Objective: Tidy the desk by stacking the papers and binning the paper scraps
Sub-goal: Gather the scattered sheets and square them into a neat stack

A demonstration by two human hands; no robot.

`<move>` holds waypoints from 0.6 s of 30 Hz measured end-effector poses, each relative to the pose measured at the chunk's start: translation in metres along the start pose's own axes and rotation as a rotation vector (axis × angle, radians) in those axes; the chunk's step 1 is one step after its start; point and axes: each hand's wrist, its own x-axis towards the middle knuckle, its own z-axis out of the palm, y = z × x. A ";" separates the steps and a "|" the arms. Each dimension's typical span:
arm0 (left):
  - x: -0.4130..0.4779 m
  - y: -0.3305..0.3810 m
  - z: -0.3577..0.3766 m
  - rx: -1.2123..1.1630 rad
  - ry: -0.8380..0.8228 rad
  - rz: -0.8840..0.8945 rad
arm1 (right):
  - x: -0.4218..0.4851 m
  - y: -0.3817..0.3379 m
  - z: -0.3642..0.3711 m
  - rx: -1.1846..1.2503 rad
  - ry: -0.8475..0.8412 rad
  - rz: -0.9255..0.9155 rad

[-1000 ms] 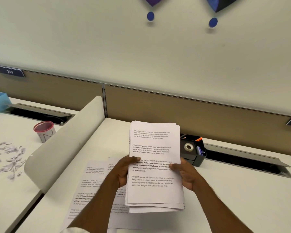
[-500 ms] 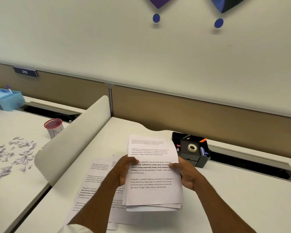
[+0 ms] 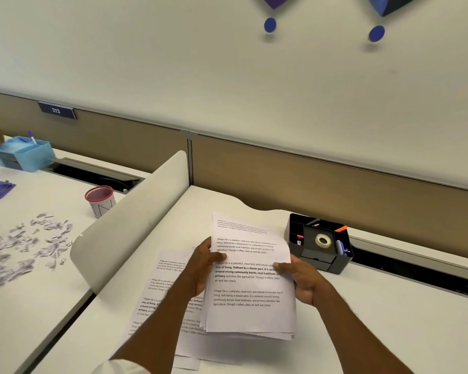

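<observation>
Stacking partly done, binning not started — judged from layout only.

Held a thick sheaf of white printed A4 papers (image 3: pixel 250 282) upright-ish over the white desk surface (image 3: pixel 389 319), bottom edge low near the surface, contact not clear; top sheet curling backward at the upper end. Left hand (image 3: pixel 200 268) clamped on the sheaf's left edge, thumb on the front face, fingers wrapped behind. Right hand (image 3: pixel 303 282) clamped on the right edge the same way, thumb pressed on the print. Lower edges of the sheaf ragged, not yet squared.

Still loose: several printed white sheets (image 3: pixel 162 287) lying flat and overlapping on the surface under and left of the left forearm — not in the stack.

Untouched: scatter of small torn grey-white paper scraps (image 3: pixel 25 247) on the neighbouring surface, beyond the curved beige divider panel (image 3: pixel 125 225). Red-rimmed mesh cup (image 3: pixel 100 201) standing near the scraps; whether meant as the bin, cannot tell. No other bin in view.

Black desk organiser with tape roll (image 3: pixel 319 242) just beyond the right hand, clear of the sheaf.

Left to do, likely: square the sheaf, gather loose sheets, then scraps.
</observation>
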 end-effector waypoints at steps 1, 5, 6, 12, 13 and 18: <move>0.001 0.001 0.000 0.014 -0.009 -0.005 | 0.002 0.001 0.000 -0.017 0.016 0.006; 0.004 -0.001 -0.006 0.034 0.125 -0.073 | 0.007 0.005 -0.003 0.007 0.049 -0.021; 0.006 -0.005 -0.011 0.047 0.230 -0.100 | 0.007 0.006 -0.004 0.037 0.056 -0.032; 0.011 -0.044 -0.048 0.986 0.562 -0.377 | 0.012 0.012 -0.018 0.167 0.056 -0.124; 0.009 -0.051 -0.051 1.029 0.593 -0.449 | 0.013 0.013 -0.019 0.167 0.054 -0.129; 0.009 -0.068 -0.054 1.267 0.608 -0.505 | 0.018 0.019 -0.020 0.169 0.055 -0.130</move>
